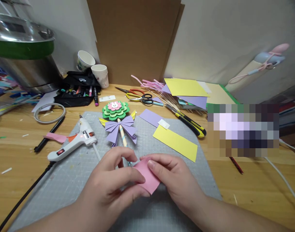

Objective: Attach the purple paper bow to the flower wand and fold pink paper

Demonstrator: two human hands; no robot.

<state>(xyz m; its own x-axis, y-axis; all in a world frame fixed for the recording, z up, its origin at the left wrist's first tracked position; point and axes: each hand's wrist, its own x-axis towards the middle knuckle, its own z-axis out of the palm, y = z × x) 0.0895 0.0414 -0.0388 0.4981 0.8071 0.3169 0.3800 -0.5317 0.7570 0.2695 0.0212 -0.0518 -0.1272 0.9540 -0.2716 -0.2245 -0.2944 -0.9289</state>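
Both hands, left hand [113, 180] and right hand [173, 175], apparently pinch pink paper [145, 175] between them.

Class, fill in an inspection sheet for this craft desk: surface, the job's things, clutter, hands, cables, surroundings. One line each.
Surface: grey cutting mat on a wooden table.
Job's things: pink paper piece pinched between both hands; paper flower wand lies beyond it.
Clutter: glue gun, yellow paper strip, utility knife, scissors, marker case, paper cups.
Hands: left hand and right hand both grip the pink piece.
Cables: black cord runs from the glue gun; white cable at right.
Surroundings: cardboard sheet against the wall; metal pot at left.
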